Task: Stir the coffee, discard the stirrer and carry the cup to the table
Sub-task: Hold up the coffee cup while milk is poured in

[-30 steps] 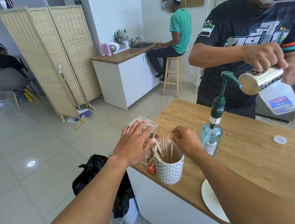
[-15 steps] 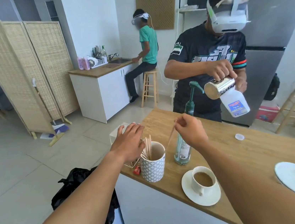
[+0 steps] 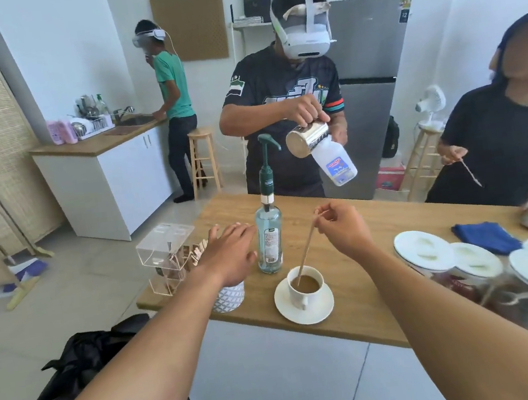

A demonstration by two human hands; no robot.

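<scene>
A white cup of coffee (image 3: 306,286) stands on a white saucer (image 3: 316,309) near the front edge of the wooden counter (image 3: 358,274). My right hand (image 3: 342,228) pinches the top of a thin wooden stirrer (image 3: 307,249), whose lower end dips into the coffee. My left hand (image 3: 229,254) hovers with fingers spread above a patterned white holder (image 3: 228,299) that it mostly hides, left of the cup.
A syrup pump bottle (image 3: 269,229) stands just behind the cup. A clear acrylic box (image 3: 165,245) sits at the counter's left end, lidded jars (image 3: 469,261) and a blue cloth (image 3: 483,234) at right. A black bin bag (image 3: 86,358) is on the floor. People stand behind and beside the counter.
My right hand lifted one stirrer out of the holder and carried it right, and its tip now sits in the coffee. My view swung right, bringing the jars into view.
</scene>
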